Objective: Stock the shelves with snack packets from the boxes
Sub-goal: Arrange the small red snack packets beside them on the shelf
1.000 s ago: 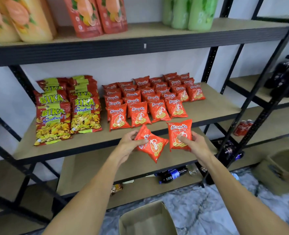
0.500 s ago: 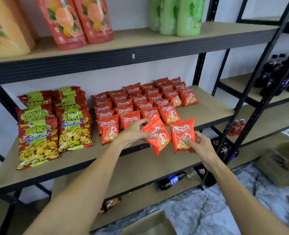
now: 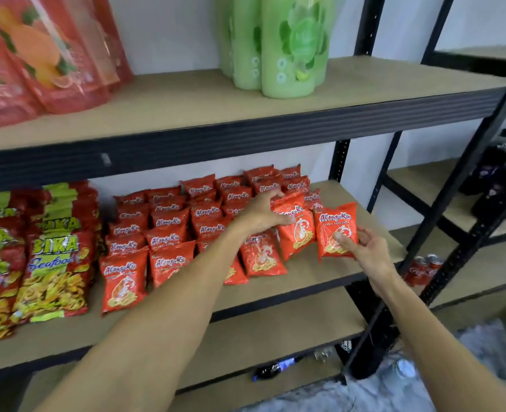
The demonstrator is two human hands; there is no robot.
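- my left hand (image 3: 260, 214) grips an orange packet (image 3: 296, 226) by its top, at the rows' (image 3: 168, 230) right end, extending them i judge
- right hand (image 3: 361, 248) pinches a second packet (image 3: 336, 230) alongside, over the shelf (image 3: 344, 193)

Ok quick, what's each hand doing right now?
Left hand: holds the tilted snack packet.
Right hand: pinches the other snack packet by its bottom.

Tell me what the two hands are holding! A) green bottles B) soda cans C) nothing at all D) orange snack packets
D: the left hand grips one orange packet and the right hand pinches a second orange packet, both just above the middle shelf.
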